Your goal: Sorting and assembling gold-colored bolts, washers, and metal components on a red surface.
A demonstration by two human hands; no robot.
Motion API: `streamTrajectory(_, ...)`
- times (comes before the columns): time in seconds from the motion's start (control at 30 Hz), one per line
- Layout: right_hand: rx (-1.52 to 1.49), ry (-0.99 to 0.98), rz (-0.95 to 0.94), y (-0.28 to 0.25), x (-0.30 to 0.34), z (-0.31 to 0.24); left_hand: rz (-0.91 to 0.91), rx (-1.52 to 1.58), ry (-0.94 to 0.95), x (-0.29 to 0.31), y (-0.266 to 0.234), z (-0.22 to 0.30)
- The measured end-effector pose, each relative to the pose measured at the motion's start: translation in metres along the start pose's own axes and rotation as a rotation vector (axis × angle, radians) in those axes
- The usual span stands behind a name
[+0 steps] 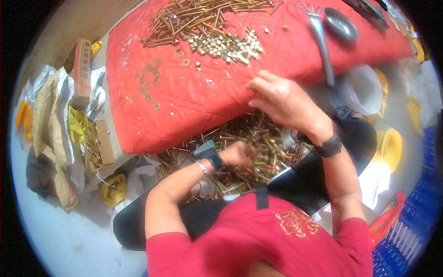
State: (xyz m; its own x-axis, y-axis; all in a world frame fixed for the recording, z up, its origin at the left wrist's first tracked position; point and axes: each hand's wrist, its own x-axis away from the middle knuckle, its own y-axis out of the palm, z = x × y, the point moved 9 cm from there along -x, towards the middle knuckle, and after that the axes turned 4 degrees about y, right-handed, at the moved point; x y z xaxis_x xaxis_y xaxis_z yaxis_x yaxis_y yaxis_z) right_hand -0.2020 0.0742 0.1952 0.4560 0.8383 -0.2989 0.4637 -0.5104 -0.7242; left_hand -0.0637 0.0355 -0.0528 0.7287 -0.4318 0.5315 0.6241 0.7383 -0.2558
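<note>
My left hand (237, 154), smeared by motion, reaches into a heap of long brass-coloured bolts (265, 168) between my legs; its fingertips cannot be made out. Just over the front edge of a red quilted cloth (184, 120) hovers my right hand (284, 101), its fingers bent inward; whatever they may hold is hidden. On the cloth lie a pile of long bolts (184, 23), a spread of small metal sleeves or nuts (230, 48) beside it, and scattered flat washers (147, 78).
At the right of the cloth lie a grey-handled tool (322, 51) and a dark oval bowl (340, 24). A white bucket (364, 90) and a yellow one (390, 147) stand beyond my right arm. Sacks (55, 111) and a cardboard box (82, 71) line the left.
</note>
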Motion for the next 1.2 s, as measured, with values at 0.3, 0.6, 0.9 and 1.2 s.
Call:
streamTrajectory(0.3,-0.023,-0.021,0.052,-0.007,-0.005,0.001,0.006,0.478,-0.048,0.060,-0.050,0.043)
streamTrajectory(0.6,-0.073,-0.012,0.070,-0.012,-0.012,0.000,0.555,0.496,0.066,0.141,-0.211,0.091)
streamTrajectory(0.9,-0.076,0.058,0.003,0.002,-0.014,0.004,1.172,0.630,0.114,0.152,-0.318,0.009)
streamTrajectory(1.2,-0.044,0.073,-0.032,0.011,-0.015,0.004,1.542,-0.173,0.094,0.151,-0.342,0.001)
